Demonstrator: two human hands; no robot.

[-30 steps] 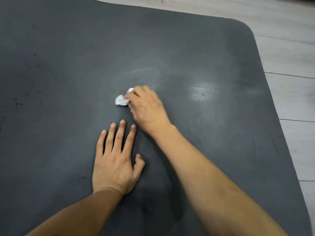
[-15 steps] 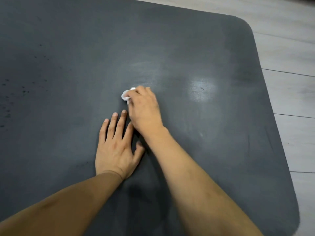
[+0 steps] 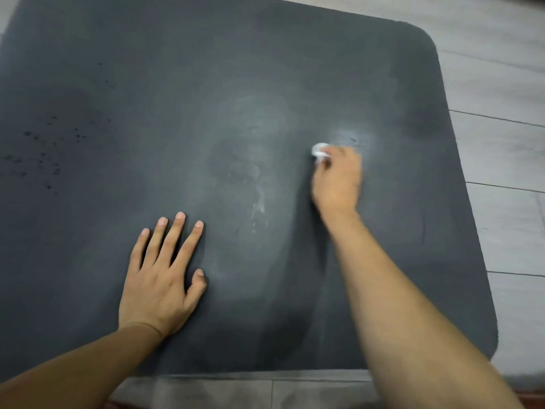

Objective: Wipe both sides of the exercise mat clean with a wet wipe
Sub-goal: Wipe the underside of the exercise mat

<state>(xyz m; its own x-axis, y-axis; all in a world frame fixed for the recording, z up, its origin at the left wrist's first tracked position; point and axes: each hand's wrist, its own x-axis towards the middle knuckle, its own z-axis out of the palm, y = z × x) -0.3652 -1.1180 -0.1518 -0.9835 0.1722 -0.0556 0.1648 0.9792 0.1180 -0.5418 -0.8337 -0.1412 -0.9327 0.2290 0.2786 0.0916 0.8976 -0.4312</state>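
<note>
Head view: our right hand [image 3: 337, 178] curls its fingers around a crumpled white wet wipe [image 3: 320, 149] on the dark matte exercise mat [image 3: 147, 98], near its rounded right corner; our left hand [image 3: 160, 276] lies flat, fingers spread, near its front edge on pale plank floor [image 3: 501, 143].

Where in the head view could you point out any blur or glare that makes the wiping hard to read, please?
In the head view, the right hand and the wet wipe it grips are motion-blurred; a pale sheen glares on the mat just beyond the wipe; the left hand, flat on the mat, is sharper; the arms cast soft shadows.
</note>
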